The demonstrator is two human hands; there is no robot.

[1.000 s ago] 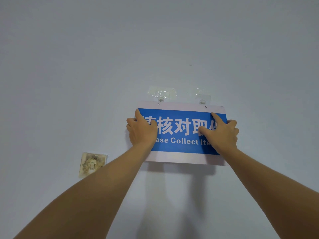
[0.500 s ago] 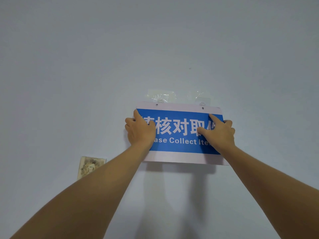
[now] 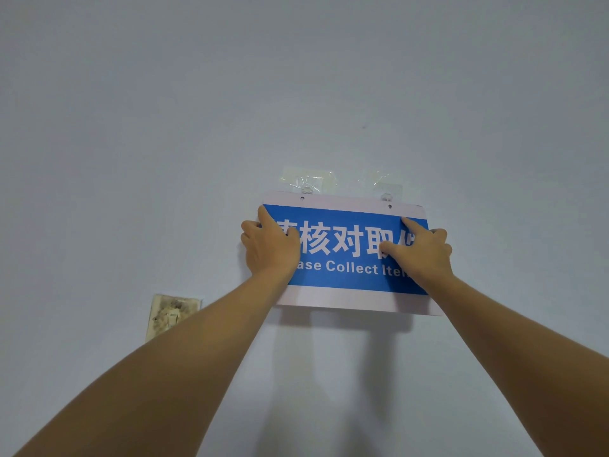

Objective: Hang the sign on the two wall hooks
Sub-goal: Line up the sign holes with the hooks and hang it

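A blue and white sign [image 3: 346, 255] with white lettering is held flat against a pale wall. My left hand [image 3: 268, 247] grips its left edge and my right hand [image 3: 420, 250] grips its right side, fingers spread over the front. Two clear adhesive hooks, the left hook [image 3: 306, 188] and the right hook [image 3: 385, 194], stick out just above the sign's top edge. Two small holes in the sign's white top strip lie just below the hooks, off them. The sign tilts slightly down to the right.
A stained, yellowed wall plate [image 3: 171, 315] sits on the wall lower left of the sign, beside my left forearm. A small dark speck [image 3: 363, 127] marks the wall above the hooks.
The sign has shifted slightly down with both hands; its holes now sit a little below the hooks rather than level with them.
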